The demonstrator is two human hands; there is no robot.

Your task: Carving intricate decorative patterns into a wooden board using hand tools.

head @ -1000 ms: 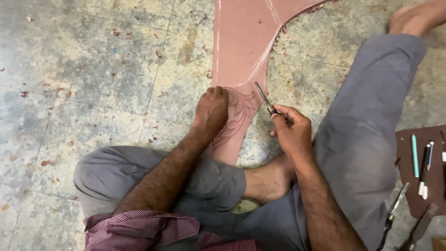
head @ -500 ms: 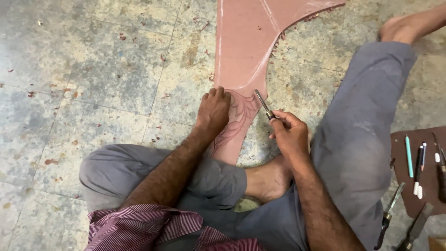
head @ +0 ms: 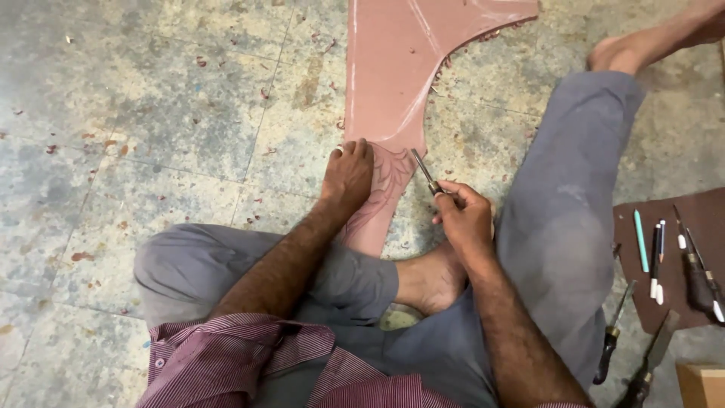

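So the flat pinkish-brown board with the curved cutout and carved leafy pattern (head: pixel 393 98) lies flat on the speckled stone floor (head: pixel 166 136), its narrow end running toward the crossed legs. Looks stiff and thin to me, probably light for its size but awkward, and that narrow carved neck seems the fragile bit, so I'd press on the flat face rather than lift by the tip. The left hand (head: pixel 349 172) is palm down on the carved part, fingers together, pinning it. The right hand (head: pixel 462 217) is curled around a slim metal carving tool (head: pixel 423 172), blade tip touching the board's edge. Off to the right, a dark brown mat (head: pixel 702 219) holds more chisels and pens.
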